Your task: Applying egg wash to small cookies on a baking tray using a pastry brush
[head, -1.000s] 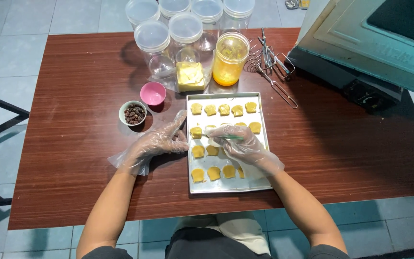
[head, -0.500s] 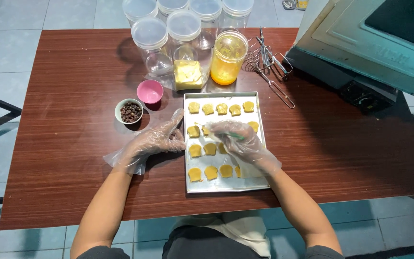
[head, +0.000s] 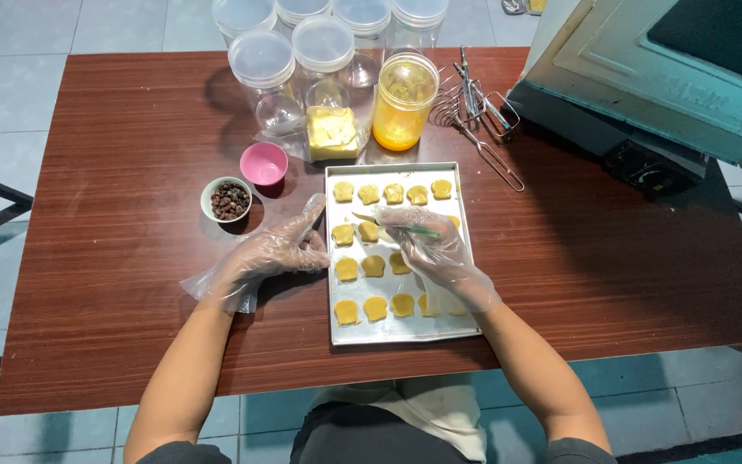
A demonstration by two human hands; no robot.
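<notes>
A metal baking tray [head: 468, 258] lies on the brown wooden table [head: 113, 189] and carries several yellow dough pieces [head: 374, 265] in rows. My right hand [head: 429, 245], in a clear plastic glove, hovers over the tray's middle and grips a thin green-handled brush [head: 405, 226] whose tip points left at a dough piece in the second row. In a loose clear glove, my left hand [head: 272, 253] rests on the table against the tray's left edge with its fingers spread, holding nothing.
Left of the tray stand a small white bowl of dark raisins [head: 228, 199] and a pink cup [head: 264, 162]. Behind it are a block of butter in plastic [head: 331, 133], a jar of yellow liquid [head: 404, 101], several clear lidded jars [head: 261, 64], mixer beaters [head: 477, 107] and an oven [head: 663, 77] at right.
My right hand with the brush has shifted slightly up the tray toward the second row. My left hand stays at the tray's left edge.
</notes>
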